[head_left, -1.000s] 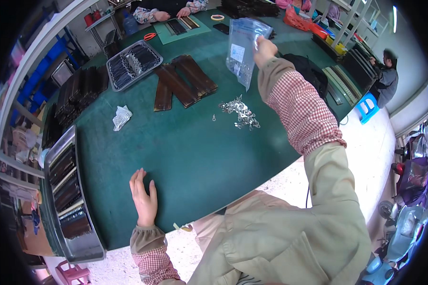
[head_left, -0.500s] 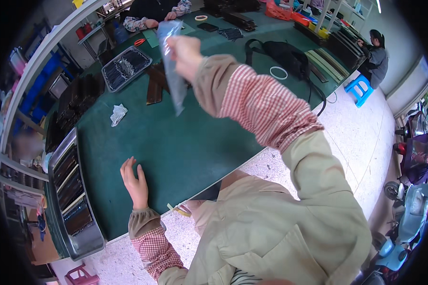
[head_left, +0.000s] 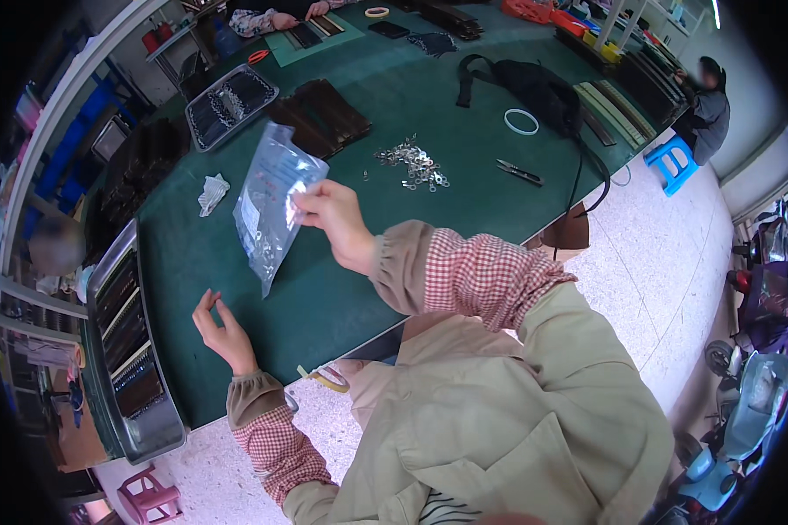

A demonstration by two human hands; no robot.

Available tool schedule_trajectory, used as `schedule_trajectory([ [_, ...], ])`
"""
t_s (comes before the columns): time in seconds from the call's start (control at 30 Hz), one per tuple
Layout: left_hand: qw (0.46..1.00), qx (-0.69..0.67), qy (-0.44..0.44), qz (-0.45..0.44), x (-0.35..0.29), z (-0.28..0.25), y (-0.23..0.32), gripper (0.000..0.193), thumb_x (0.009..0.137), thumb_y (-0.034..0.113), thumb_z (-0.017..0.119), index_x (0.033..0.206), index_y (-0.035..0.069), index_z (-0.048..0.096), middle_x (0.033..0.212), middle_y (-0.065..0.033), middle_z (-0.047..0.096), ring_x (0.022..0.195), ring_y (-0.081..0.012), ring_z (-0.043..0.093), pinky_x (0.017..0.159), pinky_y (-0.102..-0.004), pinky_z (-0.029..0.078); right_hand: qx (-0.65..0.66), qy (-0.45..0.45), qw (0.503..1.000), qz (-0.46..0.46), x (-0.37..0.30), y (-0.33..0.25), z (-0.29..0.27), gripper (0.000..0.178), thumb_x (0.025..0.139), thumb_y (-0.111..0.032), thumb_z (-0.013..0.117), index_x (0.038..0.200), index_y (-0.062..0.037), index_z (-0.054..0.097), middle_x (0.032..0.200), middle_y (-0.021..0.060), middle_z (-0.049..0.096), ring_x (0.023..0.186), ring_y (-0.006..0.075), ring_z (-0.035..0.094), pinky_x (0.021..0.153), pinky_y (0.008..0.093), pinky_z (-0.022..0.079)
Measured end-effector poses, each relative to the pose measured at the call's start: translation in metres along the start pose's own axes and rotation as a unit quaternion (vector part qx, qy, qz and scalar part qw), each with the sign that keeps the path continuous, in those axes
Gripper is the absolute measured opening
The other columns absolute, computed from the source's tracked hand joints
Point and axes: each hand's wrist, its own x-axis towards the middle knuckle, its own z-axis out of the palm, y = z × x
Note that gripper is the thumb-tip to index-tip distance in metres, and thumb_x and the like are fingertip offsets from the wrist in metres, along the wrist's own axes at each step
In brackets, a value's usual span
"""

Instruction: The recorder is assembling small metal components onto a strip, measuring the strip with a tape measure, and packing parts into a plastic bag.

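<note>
Right arm: bent at the elbow and raised over the green table [head_left: 394, 96], forearm in a checked sleeve cover with a tan cuff, hand up around mid-frame.
Right hand [head_left: 334, 219]: fingers pinched together on the right edge of a clear plastic bag [head_left: 271, 206], so it's clamped on the bag, thumb side facing the camera.
Bag: hangs in the air above the table, tilted, lower corner pointing down toward the near edge. Looks flat and see-through with a pale label area; can't tell what's inside.
Left arm: comes in low from the bottom left, same checked sleeve, wrist at the table's near edge.
Left hand [head_left: 223, 328]: open, fingers loosely spread and curled up a bit, holding nothing, resting at or just above the table top. Well apart from the bag.
Table stuff: a pile of small metal rings [head_left: 413, 163] sits beyond the right hand, snips [head_left: 521, 172] to the right of that, a white ring [head_left: 521, 122] near a black strap bag [head_left: 534, 87].
Further back: dark brown strips [head_left: 324, 114] next to a tray [head_left: 232, 103] of parts, and a crumpled white scrap [head_left: 212, 192] just left of the bag.
</note>
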Motion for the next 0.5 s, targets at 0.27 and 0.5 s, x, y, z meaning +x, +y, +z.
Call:
schedule_trajectory([
  [0.27,0.999,0.018,-0.028,0.02,0.004,0.004,0.004,0.022,0.091,-0.004,0.06,0.112,-0.001,0.064,0.102,-0.0135,0.066,0.096,-0.0281,0.064,0.087,-0.0368,0.049,-0.154,-0.06,0.983,0.082,-0.029,-0.011,-0.088,0.027,0.089,-0.008,0.07,0.112,0.0055,0.064,0.105,0.0138,0.069,0.094,0.0196,0.068,0.089,0.0306,0.055],
  [0.5,0.999,0.03,-0.039,0.011,0.0,0.0,0.005,0.02,0.091,-0.003,0.06,0.11,0.0,0.065,0.104,-0.0124,0.067,0.095,-0.0271,0.064,0.087,-0.0362,0.049,-0.588,-0.204,0.768,-0.153,-0.04,-0.091,-0.162,0.045,0.089,-0.016,0.071,0.131,-0.0057,0.059,0.132,0.0143,0.059,0.127,0.0288,0.054,0.105,0.0366,0.044],
])
